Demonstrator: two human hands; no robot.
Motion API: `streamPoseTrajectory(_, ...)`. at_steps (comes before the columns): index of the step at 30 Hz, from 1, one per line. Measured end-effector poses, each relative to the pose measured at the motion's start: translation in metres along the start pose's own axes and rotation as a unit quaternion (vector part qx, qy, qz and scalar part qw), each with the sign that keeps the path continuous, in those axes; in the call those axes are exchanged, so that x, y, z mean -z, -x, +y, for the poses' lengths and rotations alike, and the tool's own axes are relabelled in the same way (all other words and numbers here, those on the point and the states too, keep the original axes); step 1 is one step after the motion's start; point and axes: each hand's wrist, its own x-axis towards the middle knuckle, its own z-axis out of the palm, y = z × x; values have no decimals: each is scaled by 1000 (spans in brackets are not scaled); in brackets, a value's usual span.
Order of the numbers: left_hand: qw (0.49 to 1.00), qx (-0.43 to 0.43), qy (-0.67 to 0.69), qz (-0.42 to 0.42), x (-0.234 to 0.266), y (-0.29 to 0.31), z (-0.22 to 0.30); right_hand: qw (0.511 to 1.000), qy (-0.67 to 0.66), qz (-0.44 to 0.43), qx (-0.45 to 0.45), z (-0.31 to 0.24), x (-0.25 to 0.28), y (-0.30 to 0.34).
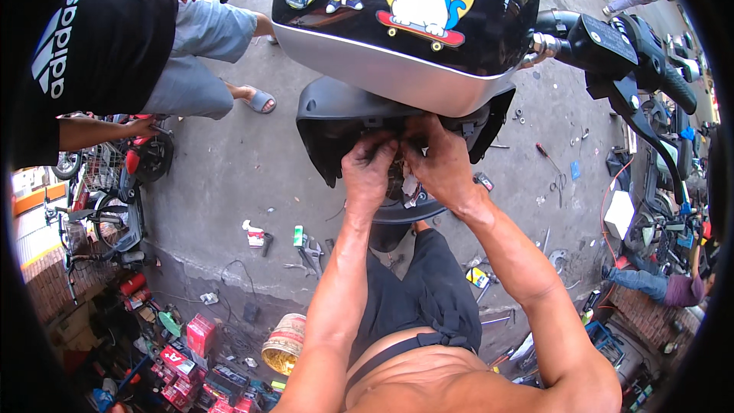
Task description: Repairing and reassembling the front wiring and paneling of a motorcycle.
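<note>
Hands (368,168) meet at black cowl (330,107); bucket (288,327) holds yellow contents (280,362).

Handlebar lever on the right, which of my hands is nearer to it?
Right. Your right hand, at the black fairing, is left of the handlebar lever; your left hand, also there, is farther left.

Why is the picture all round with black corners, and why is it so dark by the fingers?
In the head view, the wide fisheye lens leaves black corners and bends things near the rim; also in the head view, the left hand and right hand meet at the shaded hollow of the black plastic shell, so their fingertips are hard to make out.
</note>
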Motion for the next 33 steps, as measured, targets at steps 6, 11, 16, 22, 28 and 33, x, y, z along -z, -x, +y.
streamPoseTrajectory(6,986,23,-147,-71,5,-11,26,997,-43,37,44,12,-3,6)
streamPoseTrajectory(11,882,-208,-423,14,-17,0,37,991,-82,95,40,23,-13,15)
streamPoseTrajectory(16,975,-42,-204,78,-18,10,18,978,-94,188,-14,14,-20,32)
streamPoseTrajectory(22,992,62,14,111,-27,11,29,980,-50,175,-78,26,-36,29)
streamPoseTrajectory(28,996,-23,46,67,-34,7,21,980,-81,140,-117,32,-28,15)
streamPoseTrajectory(33,975,-91,192,66,-42,6,56,974,-60,197,-93,40,-34,17)
